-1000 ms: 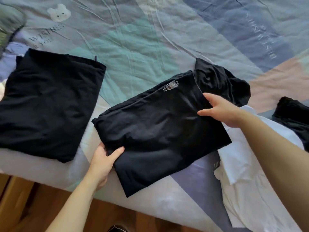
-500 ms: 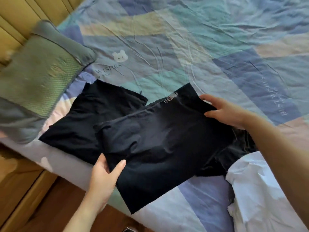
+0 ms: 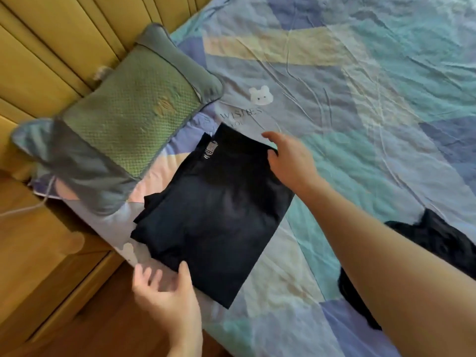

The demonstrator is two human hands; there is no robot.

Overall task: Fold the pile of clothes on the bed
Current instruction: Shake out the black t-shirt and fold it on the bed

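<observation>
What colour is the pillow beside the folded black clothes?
The pillow is green with a grey border, shown in the head view.

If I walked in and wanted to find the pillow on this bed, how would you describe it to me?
Start at the yellow wooden headboard at the upper left; the pillow leans against it, at the corner of the patchwork bedspread. It lies just left of the folded black garments. It alone has a green, waffle-textured centre framed by a smooth grey border.

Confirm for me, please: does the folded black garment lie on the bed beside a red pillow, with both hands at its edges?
Not quite: the pillow is green, as the head view shows. The folded black garment does lie on the bed beside it, left hand and right hand at its edges.
</observation>
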